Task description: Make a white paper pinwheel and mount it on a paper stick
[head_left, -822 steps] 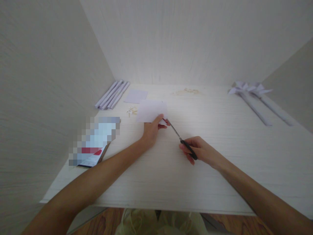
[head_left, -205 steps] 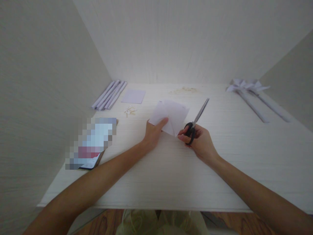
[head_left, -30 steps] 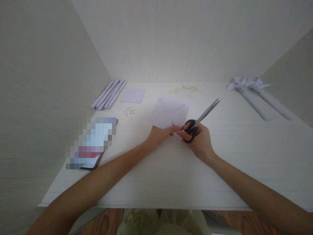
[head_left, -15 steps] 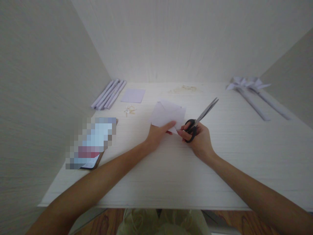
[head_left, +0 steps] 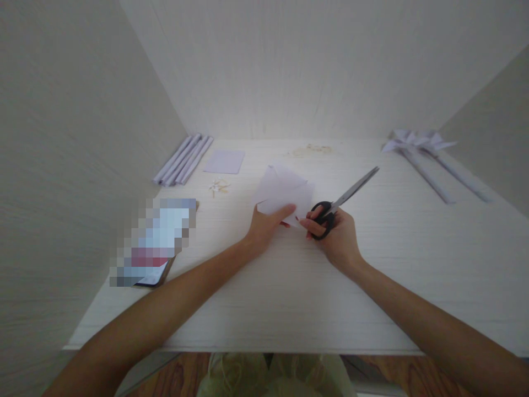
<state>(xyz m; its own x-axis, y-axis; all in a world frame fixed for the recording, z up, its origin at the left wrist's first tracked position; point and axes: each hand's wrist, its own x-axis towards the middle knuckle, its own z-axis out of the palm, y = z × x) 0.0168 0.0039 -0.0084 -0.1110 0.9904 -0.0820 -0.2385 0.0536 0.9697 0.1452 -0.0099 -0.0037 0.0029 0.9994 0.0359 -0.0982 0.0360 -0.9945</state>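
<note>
A pale folded sheet of paper (head_left: 285, 190) lies on the white table (head_left: 289, 292) near the middle. My left hand (head_left: 266, 226) pinches its near edge between thumb and fingers. My right hand (head_left: 334, 234) grips black-handled scissors (head_left: 345, 199), whose blades are closed and point up and to the right, away from the sheet. The fingertips of my right hand also touch the sheet's near right corner.
Several rolled paper tubes (head_left: 182, 160) and a small flat sheet (head_left: 224, 162) lie at the back left, with tiny pins (head_left: 218, 187) nearby. A phone (head_left: 155, 242) rests at the left. Finished paper pinwheels (head_left: 430, 160) lie at the back right. Walls close in three sides.
The sheet has turned a little under my left hand. The scissors have swung slightly lower and further right, and their blades have closed.
</note>
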